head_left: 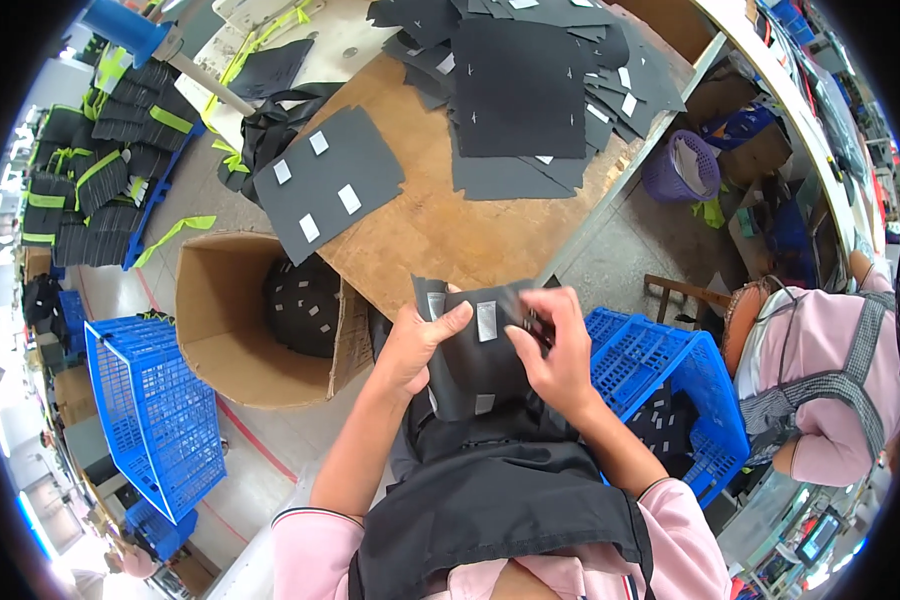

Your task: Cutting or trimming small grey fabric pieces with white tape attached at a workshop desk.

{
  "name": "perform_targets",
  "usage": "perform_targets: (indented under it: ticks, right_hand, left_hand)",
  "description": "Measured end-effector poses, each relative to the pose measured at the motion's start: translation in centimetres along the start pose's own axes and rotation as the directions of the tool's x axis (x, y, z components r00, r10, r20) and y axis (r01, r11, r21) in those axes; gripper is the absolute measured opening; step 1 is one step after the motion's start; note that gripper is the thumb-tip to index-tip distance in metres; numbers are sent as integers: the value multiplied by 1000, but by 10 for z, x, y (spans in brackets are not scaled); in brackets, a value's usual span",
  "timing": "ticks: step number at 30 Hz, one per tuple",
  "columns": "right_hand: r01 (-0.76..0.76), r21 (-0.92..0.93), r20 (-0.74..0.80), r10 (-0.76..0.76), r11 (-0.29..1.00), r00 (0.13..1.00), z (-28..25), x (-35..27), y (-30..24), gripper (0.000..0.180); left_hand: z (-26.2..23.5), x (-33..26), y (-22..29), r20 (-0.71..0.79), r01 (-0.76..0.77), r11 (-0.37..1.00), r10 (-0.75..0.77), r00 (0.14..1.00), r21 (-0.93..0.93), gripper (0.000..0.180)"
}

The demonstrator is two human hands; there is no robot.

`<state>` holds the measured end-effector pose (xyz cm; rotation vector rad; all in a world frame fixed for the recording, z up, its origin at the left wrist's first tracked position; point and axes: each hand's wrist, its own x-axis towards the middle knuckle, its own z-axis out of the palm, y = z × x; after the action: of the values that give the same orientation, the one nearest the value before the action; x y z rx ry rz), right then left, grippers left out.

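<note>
The person is wearing a pink top with short sleeves (pixel 305 545); each cuff (pixel 315 514) is carrying thin dark stripes (the right cuff (pixel 660 484) looks mostly dark). A black apron (pixel 500 510) is covering the chest and lap. Both forearms are showing bare, with no gloves on the hands.

Black fabric pc (pixel 475 360) w/ white tabs, held upright, slightly curled, above lap
</note>
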<state>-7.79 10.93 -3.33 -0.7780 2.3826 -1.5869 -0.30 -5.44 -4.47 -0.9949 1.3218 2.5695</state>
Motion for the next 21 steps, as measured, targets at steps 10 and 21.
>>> perform_targets:
  ticks: [10, 21]
  right_hand:
    - [307, -266, 78, -297, 914, 952, -2, 3, 2, 30]
    - [331, -305, 73, -324, 893, 943, -2, 7, 4, 27]
  left_hand:
    - [11, -6, 1, -134, -117, 993, 119, 984, 23, 28]
    - [16, -8, 3, -177, -160, 985, 170, 969, 70, 27]
